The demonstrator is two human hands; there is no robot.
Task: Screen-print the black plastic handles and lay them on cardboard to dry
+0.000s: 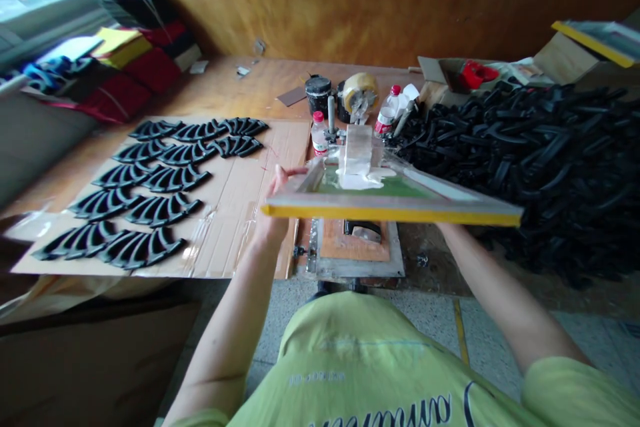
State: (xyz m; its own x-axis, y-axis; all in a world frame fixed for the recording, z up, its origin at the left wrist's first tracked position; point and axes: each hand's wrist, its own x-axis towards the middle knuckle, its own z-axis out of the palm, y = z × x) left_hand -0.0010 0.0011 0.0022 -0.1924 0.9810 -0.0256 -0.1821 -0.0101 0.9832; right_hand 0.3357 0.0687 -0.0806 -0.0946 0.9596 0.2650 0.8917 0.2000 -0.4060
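A screen-printing frame (390, 214) with a yellow front edge is tilted up in front of me. Its green mesh (327, 181) carries white ink (367, 178) and a pale block-shaped squeegee (359, 143). My left hand (281, 188) is at the frame's left side, with its fingers around that edge. The frame hides my right hand; only the forearm shows, running under the right part of the front edge. Below the frame, a black curved plastic piece (364, 231) lies on the brown base board (333, 247).
Rows of black curved pieces (165, 207) lie on cardboard (235, 227) at left. A large heap of black pieces (530, 160) is at right. Behind the frame stand plastic bottles (385, 117), a black tub (318, 95) and a tape roll (361, 93). Metal clamps (331, 121) hold the frame's rear.
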